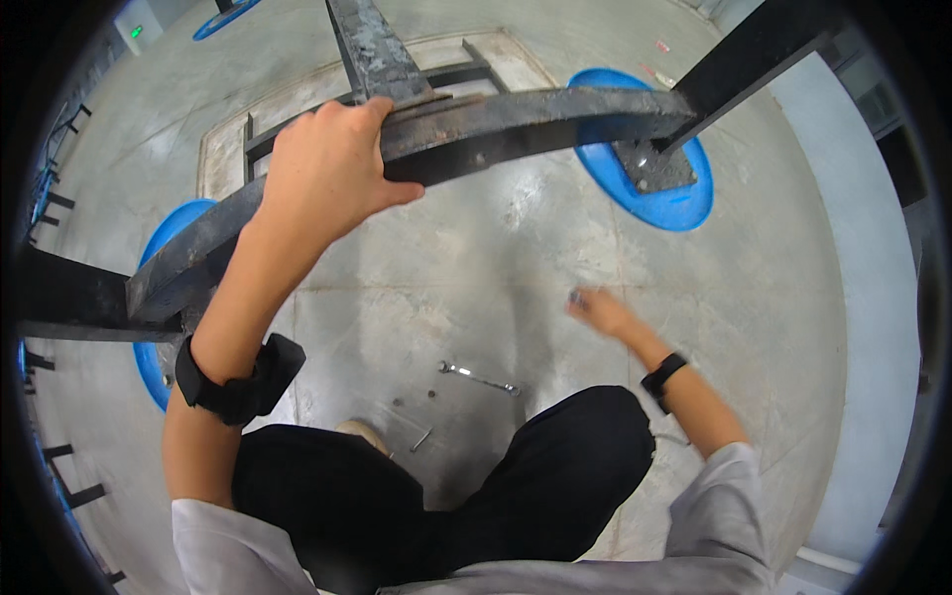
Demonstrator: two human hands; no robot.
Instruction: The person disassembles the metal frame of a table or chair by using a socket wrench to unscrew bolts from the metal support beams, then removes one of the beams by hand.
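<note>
The left hand (329,167) has hold of a black metal beam (535,124), its fingers bent over the far edge and largely out of sight, its thumb stretched out along the near side. The beam runs across the upper part of the view, its dark finish scuffed, between a dark upright (749,69) on the right and another dark bar (74,297) on the left.

The right hand (603,312) hangs above the floor (555,248), well apart from the beam. It is blurred, but the fingers are drawn together around a small dark piece (575,297) — too small to tell what kind.

On the floor in front of the person lies a silver wrench (479,378), set at a slant. Two small dark round pieces (431,395) sit near its left end, and a thin L-shaped key (421,439) lies a little nearer the person, close to a beige shoe (365,434). The knees, in black trousers (575,436), are bent on either side.

Under the right upright is a blue disc (674,208) with a dark bolted plate (654,169) on it; a second blue disc (149,372) shows at the left — partly hidden by the beam.
</note>
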